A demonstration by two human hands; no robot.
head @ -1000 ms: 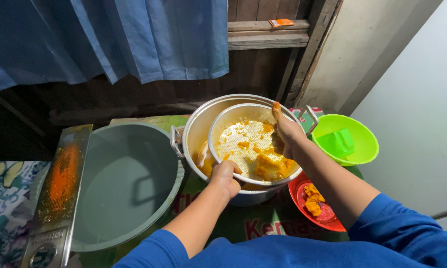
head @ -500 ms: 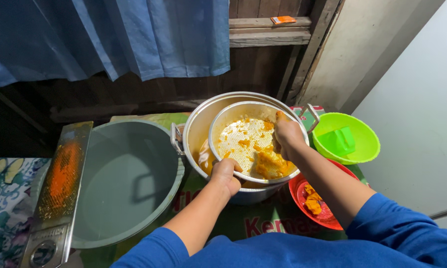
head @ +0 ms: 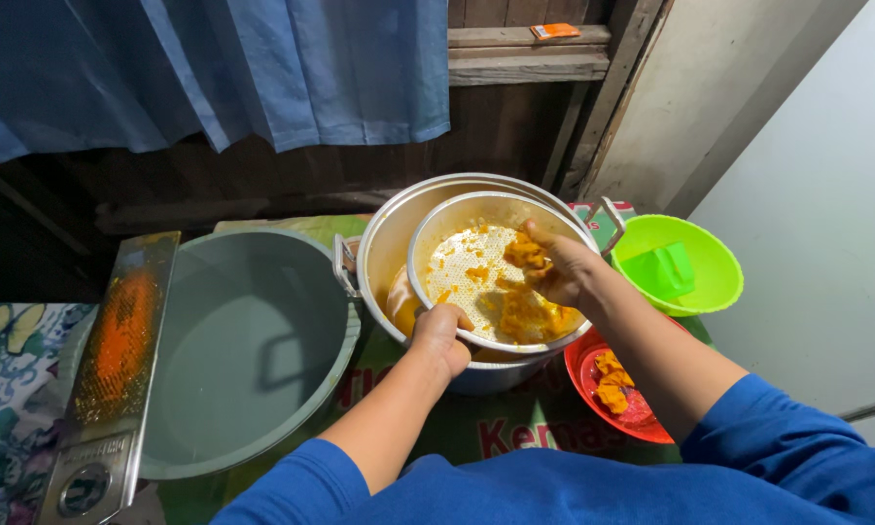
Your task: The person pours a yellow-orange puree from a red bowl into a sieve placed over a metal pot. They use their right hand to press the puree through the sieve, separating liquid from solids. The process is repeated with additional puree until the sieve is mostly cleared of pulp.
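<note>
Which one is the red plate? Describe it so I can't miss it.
Start at the big metal pot in the middle, with the strainer on top. The red plate sits low on the table at the pot's right, partly under the right arm. Unlike the green bowl behind it, it is shallow and holds orange pulp.

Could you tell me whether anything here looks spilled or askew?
Nothing looks spilled. The strainer sits tilted on the metal pot, steadied by the left hand, while the right hand presses orange pulp inside it.
</note>
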